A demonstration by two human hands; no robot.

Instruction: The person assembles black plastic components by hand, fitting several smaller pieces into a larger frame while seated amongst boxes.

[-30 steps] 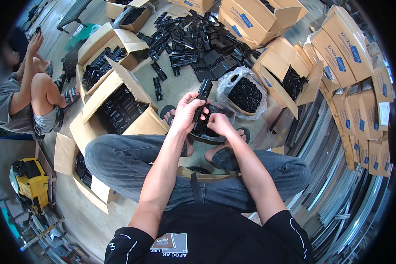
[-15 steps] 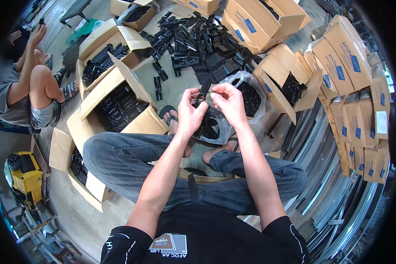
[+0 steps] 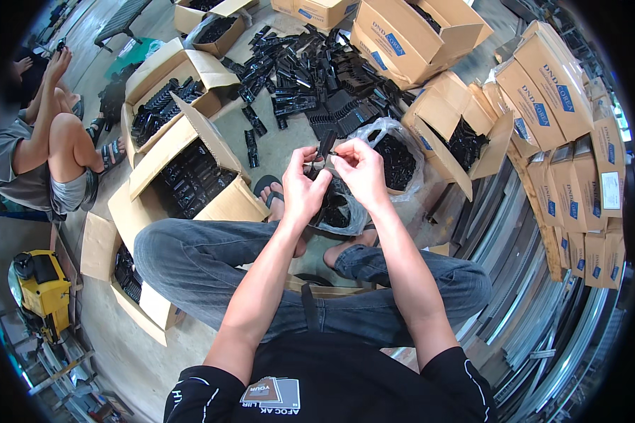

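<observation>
My left hand (image 3: 305,189) is closed on a long black plastic part (image 3: 326,144), which points away from me between thumb and fingers. Close on its right, my right hand (image 3: 362,174) is pinched, its fingertips up against the part's side. A small dark bit shows at those fingertips, too small to name. Below the hands, between my feet, stands a clear plastic bag (image 3: 347,220) of small black pieces. Another clear bag (image 3: 402,169) of black pieces is just beyond my right hand. Farther off, a large pile of similar black parts (image 3: 310,77) covers the floor.
Open cartons of black parts stand at left (image 3: 222,210), far left (image 3: 137,134) and right (image 3: 497,151). Stacked cartons (image 3: 554,92) and long metal profiles (image 3: 522,310) line the right side. A person (image 3: 35,148) sits at far left, near a yellow machine (image 3: 44,285).
My right hand has moved left and slightly down, bringing its fingertips against the black part. My left hand stays almost where it was, still holding the part.
</observation>
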